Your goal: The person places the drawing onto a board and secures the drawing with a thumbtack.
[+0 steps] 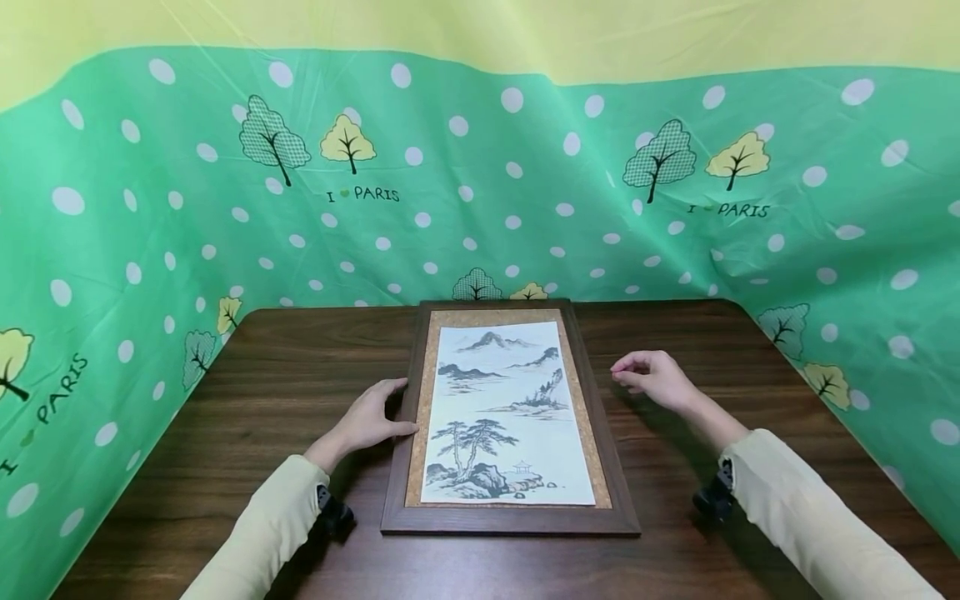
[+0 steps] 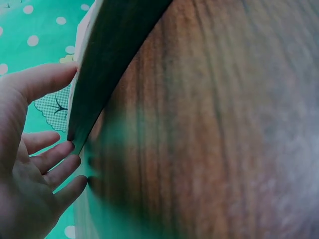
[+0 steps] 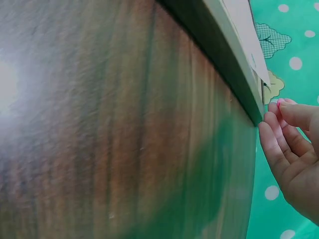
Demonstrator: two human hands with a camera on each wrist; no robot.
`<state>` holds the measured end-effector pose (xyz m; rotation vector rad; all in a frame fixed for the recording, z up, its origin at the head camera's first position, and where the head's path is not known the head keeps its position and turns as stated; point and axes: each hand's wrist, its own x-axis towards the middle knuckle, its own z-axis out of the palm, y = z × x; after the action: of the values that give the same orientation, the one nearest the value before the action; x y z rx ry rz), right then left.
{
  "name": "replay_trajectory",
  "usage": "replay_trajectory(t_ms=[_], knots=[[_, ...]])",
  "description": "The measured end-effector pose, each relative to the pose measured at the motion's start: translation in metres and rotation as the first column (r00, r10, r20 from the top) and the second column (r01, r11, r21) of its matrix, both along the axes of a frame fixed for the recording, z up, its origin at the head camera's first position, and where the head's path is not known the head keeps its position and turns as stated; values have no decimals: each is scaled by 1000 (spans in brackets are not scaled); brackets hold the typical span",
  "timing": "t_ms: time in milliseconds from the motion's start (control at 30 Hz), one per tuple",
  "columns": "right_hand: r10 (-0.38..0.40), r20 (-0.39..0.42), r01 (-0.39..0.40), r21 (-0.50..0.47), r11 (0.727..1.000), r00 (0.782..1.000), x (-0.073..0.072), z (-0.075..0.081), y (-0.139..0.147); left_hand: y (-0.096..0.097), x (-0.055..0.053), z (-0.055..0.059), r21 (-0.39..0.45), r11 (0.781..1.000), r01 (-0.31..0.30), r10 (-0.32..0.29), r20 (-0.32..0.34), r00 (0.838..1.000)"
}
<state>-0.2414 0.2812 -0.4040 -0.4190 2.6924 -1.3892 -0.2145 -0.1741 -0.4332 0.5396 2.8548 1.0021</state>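
A cork board point(image 1: 585, 408) in a dark wooden frame point(image 1: 510, 522) lies on the table. On the cork rests a white sheet with an ink landscape painting point(image 1: 495, 408), set slightly askew. My left hand point(image 1: 367, 421) is at the frame's left edge, fingers spread, with the thumb tip point(image 2: 72, 74) on the rim and other fingertips along the side. To the right of the frame, my right hand point(image 1: 656, 379) is held above the table. Its thumb and index finger pinch a small pink object point(image 3: 279, 102), mostly hidden by the fingertips.
Dark wood-grain table point(image 1: 285, 367) extends around the board. A green cloth point(image 1: 420, 183) with white dots and printed trees hangs behind and along both sides. A black wrist camera point(image 1: 335, 512) sits under the left sleeve, another wrist camera point(image 1: 714, 498) under the right.
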Motion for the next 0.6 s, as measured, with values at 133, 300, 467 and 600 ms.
replay_trajectory(t_ms=[133, 300, 467, 600], knots=[[11, -8, -11, -16, 1000, 1000, -2, 5, -5, 0, 0, -1, -3, 1000, 6, -6, 5, 1000], [24, -20, -24, -24, 999, 1000, -7, 9, -10, 0, 1, -2, -6, 1000, -7, 7, 22, 1000], [35, -23, -36, -16, 999, 999, -12, 13, -20, 0, 1, -2, -1, 1000, -11, 11, 38, 999], [51, -27, -51, -16, 999, 998, -17, 17, -29, 0, 1, -1, 1, 1000, -6, 5, 38, 999]])
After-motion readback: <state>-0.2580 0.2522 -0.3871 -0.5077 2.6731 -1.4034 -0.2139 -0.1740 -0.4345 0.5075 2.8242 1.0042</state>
